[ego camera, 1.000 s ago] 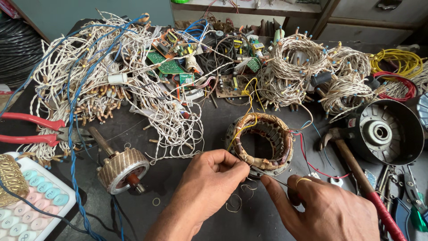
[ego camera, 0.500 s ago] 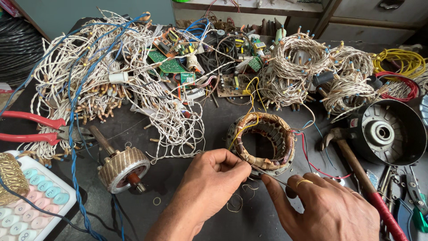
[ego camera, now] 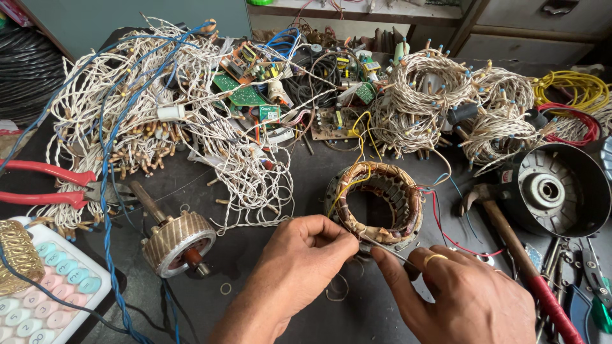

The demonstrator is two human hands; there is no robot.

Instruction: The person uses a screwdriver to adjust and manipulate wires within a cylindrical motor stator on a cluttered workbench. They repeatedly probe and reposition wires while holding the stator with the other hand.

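Dark tabletop (ego camera: 306, 172), cluttered: heaps of twisted white wire (ego camera: 159, 114), green circuit boards (ego camera: 245, 95), red-handled pliers (ego camera: 44, 185) at the left edge, a rotor (ego camera: 178, 242) on its shaft, a black motor housing (ego camera: 554, 188) at right. A stator (ego camera: 376, 204) with copper windings is set near centre, just beyond both hands. Left hand (ego camera: 299, 267): fingers pinched together at the stator's near rim; right hand (ego camera: 472, 299): a thin metal tool (ego camera: 389, 250) is pinched in its fingers, its tip meeting the left fingertips.

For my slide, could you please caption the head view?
Both hands, left and right, work a thin metal tool against a wound motor stator on a wire-strewn bench.
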